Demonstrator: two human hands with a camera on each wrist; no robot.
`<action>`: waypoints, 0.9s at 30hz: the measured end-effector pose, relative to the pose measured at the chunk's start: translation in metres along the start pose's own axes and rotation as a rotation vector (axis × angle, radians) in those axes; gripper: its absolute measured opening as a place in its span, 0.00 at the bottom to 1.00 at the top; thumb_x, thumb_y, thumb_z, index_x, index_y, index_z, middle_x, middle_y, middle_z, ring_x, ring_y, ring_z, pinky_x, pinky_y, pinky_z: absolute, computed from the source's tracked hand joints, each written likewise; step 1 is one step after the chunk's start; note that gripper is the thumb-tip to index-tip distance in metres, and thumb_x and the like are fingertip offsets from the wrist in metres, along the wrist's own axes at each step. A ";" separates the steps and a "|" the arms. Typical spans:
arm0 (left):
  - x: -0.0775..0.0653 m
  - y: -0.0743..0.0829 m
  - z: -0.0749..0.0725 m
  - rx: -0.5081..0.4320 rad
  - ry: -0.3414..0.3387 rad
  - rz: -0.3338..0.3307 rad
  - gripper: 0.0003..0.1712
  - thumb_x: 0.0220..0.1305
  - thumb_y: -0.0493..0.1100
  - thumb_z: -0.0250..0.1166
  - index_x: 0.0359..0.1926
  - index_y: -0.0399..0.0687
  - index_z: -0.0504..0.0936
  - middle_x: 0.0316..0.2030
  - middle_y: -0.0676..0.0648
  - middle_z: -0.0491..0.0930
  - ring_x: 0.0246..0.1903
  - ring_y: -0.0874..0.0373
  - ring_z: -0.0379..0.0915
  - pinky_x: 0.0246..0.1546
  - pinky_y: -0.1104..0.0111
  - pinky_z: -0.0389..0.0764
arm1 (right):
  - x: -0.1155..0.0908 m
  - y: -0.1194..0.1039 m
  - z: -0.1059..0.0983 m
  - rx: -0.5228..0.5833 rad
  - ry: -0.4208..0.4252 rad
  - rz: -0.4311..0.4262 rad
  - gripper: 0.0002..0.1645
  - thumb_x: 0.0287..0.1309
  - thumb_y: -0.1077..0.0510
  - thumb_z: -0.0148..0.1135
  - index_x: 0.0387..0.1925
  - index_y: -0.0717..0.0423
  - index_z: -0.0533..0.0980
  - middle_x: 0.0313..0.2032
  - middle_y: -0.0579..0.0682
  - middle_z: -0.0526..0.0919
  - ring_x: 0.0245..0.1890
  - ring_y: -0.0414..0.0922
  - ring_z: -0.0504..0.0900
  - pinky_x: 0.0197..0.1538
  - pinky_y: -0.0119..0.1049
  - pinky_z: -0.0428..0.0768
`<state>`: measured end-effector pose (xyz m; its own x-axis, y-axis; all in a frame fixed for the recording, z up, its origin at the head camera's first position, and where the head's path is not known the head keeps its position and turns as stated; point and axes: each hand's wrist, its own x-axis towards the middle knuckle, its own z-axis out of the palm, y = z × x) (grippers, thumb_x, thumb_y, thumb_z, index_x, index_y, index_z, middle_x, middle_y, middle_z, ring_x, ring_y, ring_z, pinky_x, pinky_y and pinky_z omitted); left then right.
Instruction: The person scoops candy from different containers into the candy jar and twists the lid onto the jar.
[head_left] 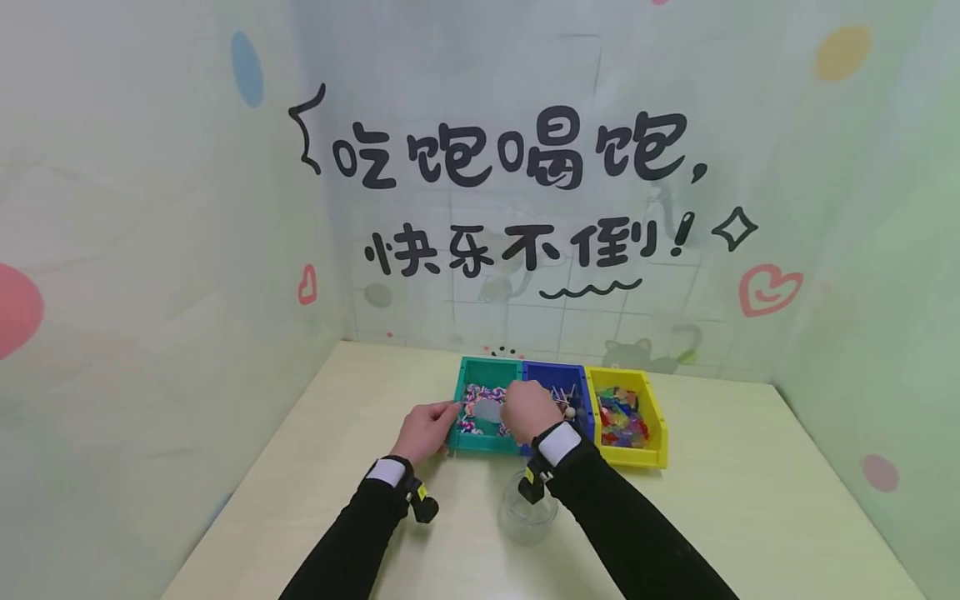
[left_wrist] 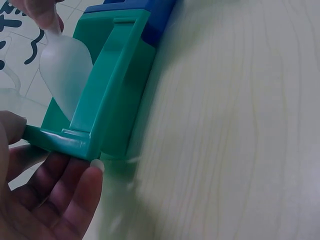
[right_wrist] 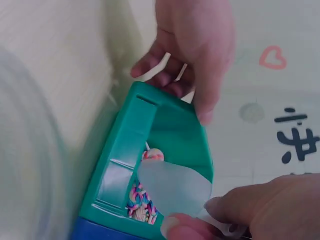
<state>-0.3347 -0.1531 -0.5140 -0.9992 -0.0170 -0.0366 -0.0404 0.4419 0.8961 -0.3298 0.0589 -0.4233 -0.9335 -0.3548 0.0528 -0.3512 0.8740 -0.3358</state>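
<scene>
My left hand (head_left: 424, 429) grips the left wall of a green bin (head_left: 480, 443), thumb over the rim and fingers against the outside in the left wrist view. With thumb and fingers, my right hand (head_left: 529, 410) pinches the handle of a translucent white scoop (right_wrist: 175, 186). The scoop's bowl is inside the green bin, above multicoloured striped twisted pieces (right_wrist: 141, 202). One round, swirled piece (right_wrist: 154, 154) on a white stick shows beside the bowl. Whether the scoop carries anything cannot be told.
Right of the green bin stand a blue bin (head_left: 553, 372) with stick-like pieces and a yellow bin (head_left: 630, 457) with bright, shiny pieces. A clear round container (head_left: 528, 515) sits on the table in front, partly under my right wrist. Printed walls (head_left: 480, 317) enclose the table.
</scene>
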 end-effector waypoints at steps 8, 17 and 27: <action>0.001 -0.003 -0.001 -0.004 -0.011 -0.007 0.25 0.84 0.55 0.61 0.69 0.46 0.86 0.21 0.51 0.72 0.20 0.55 0.76 0.23 0.70 0.76 | 0.005 0.004 0.001 0.082 -0.073 0.061 0.24 0.79 0.56 0.65 0.22 0.58 0.84 0.14 0.45 0.77 0.14 0.41 0.77 0.21 0.30 0.77; 0.005 -0.003 -0.001 -0.004 -0.007 -0.017 0.25 0.84 0.55 0.61 0.70 0.47 0.86 0.22 0.51 0.72 0.19 0.56 0.75 0.22 0.71 0.76 | 0.005 0.001 0.006 -0.046 0.054 0.001 0.19 0.72 0.63 0.66 0.21 0.58 0.80 0.15 0.45 0.72 0.15 0.41 0.68 0.19 0.32 0.65; 0.002 0.001 -0.002 -0.023 -0.021 0.001 0.26 0.85 0.53 0.61 0.70 0.42 0.84 0.25 0.50 0.76 0.21 0.56 0.76 0.23 0.71 0.79 | 0.020 0.011 0.025 -0.282 0.150 -0.101 0.14 0.75 0.63 0.67 0.29 0.62 0.85 0.27 0.55 0.85 0.29 0.49 0.87 0.32 0.43 0.91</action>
<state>-0.3371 -0.1543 -0.5123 -0.9990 0.0022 -0.0445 -0.0394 0.4215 0.9060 -0.3508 0.0527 -0.4496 -0.8857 -0.4100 0.2179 -0.4296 0.9017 -0.0496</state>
